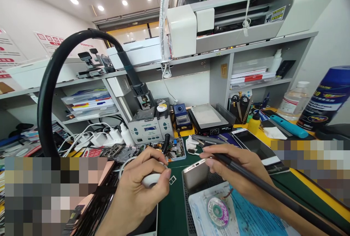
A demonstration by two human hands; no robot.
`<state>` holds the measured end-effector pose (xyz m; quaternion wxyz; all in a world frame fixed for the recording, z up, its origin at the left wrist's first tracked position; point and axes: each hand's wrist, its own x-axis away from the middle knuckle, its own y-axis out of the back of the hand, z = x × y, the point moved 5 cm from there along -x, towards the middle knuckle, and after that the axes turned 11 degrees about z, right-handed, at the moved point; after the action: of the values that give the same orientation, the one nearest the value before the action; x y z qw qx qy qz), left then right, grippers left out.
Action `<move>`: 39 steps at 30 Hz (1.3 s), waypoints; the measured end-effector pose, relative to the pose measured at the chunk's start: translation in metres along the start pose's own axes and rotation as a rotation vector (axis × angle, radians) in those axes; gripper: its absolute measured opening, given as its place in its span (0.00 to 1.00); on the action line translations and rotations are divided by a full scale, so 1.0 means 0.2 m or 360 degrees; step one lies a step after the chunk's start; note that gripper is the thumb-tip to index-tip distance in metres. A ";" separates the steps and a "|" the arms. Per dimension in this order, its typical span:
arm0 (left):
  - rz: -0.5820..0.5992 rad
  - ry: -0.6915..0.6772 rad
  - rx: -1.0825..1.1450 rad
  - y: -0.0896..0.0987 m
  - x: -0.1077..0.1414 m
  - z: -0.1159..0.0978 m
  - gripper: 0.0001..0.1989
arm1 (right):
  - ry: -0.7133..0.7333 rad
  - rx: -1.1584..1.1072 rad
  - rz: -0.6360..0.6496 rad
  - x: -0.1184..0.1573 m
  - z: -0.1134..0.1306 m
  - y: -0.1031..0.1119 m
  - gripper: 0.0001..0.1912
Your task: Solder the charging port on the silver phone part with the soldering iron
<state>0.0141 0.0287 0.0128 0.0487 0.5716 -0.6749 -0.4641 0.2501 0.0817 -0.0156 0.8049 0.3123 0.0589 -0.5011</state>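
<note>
My left hand [143, 181] is closed, its thumb and fingers pinching a small white rounded object [151, 180] that they partly cover. My right hand [236, 163] grips a black pen-shaped tool [246, 174] that slants down to the lower right. Its working end is hard to make out at the fingertips. Just below those fingertips, a gold smartphone [196, 174] is propped with its charging-port edge up. Under it lies a black perforated pad [186, 201]. Between the hands, a small SIM tray [172, 180] rests on the green mat [171, 207].
A round spool [218, 211] lies on a blue-and-white packet [251, 214] at the front. Behind are an opened device with circuit boards [175, 150], a grey rework station [150, 130] and a flat heating plate [207, 115]. A thick black hose [45, 93] arches at left.
</note>
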 end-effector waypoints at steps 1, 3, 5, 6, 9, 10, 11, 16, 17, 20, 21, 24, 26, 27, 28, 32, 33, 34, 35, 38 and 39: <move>0.0007 0.0008 0.0013 0.00 0.00 0.00 0.10 | -0.0003 -0.0003 -0.0003 0.00 0.00 0.00 0.12; 0.0027 0.0030 0.0041 -0.01 0.00 0.01 0.10 | -0.0012 -0.0013 -0.0011 0.00 -0.01 0.00 0.12; 0.0040 0.0044 0.0060 -0.01 0.00 0.01 0.09 | -0.0025 -0.0017 -0.0013 0.01 -0.01 0.00 0.12; 0.0045 0.0053 0.0066 -0.01 0.00 0.01 0.09 | -0.0032 -0.0020 -0.0005 0.01 -0.01 0.00 0.12; 0.0049 0.0063 0.0074 -0.02 0.00 0.01 0.10 | -0.0059 -0.0013 0.0024 0.00 0.00 0.00 0.12; 0.0054 0.0063 0.0074 -0.02 -0.01 0.01 0.10 | -0.0058 -0.0002 0.0028 0.00 0.01 0.00 0.12; 0.0063 0.0059 0.0074 -0.03 -0.01 0.00 0.10 | -0.0055 0.0011 0.0026 0.00 0.01 0.00 0.12; 0.0121 0.0036 0.0111 -0.06 -0.03 -0.01 0.10 | -0.0045 0.0010 0.0024 0.00 0.01 0.00 0.12; 0.0132 0.0042 0.0120 -0.07 -0.04 -0.01 0.10 | -0.0047 0.0006 0.0023 0.01 0.01 0.00 0.12; 0.0163 0.0057 0.0127 -0.08 -0.05 -0.01 0.09 | -0.0045 -0.0004 0.0022 0.01 0.00 0.00 0.12; 0.0168 0.0060 0.0124 -0.09 -0.05 -0.01 0.09 | -0.0039 -0.0018 0.0019 0.01 -0.01 0.00 0.12; 0.0158 0.0058 0.0109 -0.10 -0.05 -0.02 0.08 | -0.0037 -0.0066 0.0012 0.01 -0.01 -0.01 0.12; 0.0154 0.0056 0.0107 -0.11 -0.05 -0.02 0.08 | -0.0043 -0.0078 0.0013 0.01 -0.01 -0.01 0.11; 0.0152 0.0057 0.0106 -0.12 -0.04 -0.02 0.08 | -0.0043 -0.0074 0.0012 0.01 -0.01 -0.01 0.11; 0.0151 0.0058 0.0105 -0.12 -0.04 -0.02 0.08 | -0.0038 -0.0068 0.0013 0.01 -0.01 -0.01 0.11; 0.0152 0.0048 0.0079 -0.14 -0.04 -0.02 0.07 | -0.0021 -0.0041 -0.0006 0.01 -0.01 0.00 0.12; 0.0151 0.0042 0.0076 -0.14 -0.04 -0.02 0.07 | -0.0024 -0.0032 -0.0011 0.00 -0.01 0.00 0.12; 0.0150 0.0040 0.0076 -0.14 -0.04 -0.02 0.07 | -0.0025 -0.0024 -0.0012 0.00 -0.01 0.00 0.11; 0.0149 0.0044 0.0077 -0.15 -0.04 -0.02 0.08 | -0.0027 -0.0020 -0.0014 0.00 -0.01 0.00 0.11; 0.0144 0.0058 0.0071 -0.15 -0.03 -0.02 0.08 | -0.0016 -0.0025 -0.0012 0.00 0.00 0.00 0.11; 0.0140 0.0058 0.0064 -0.14 -0.03 -0.02 0.08 | -0.0014 -0.0027 -0.0010 0.00 0.01 0.00 0.11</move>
<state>0.0393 0.0341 -0.0021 0.0698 0.5507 -0.7075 -0.4373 0.2495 0.0808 -0.0150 0.8063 0.3030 0.0604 -0.5044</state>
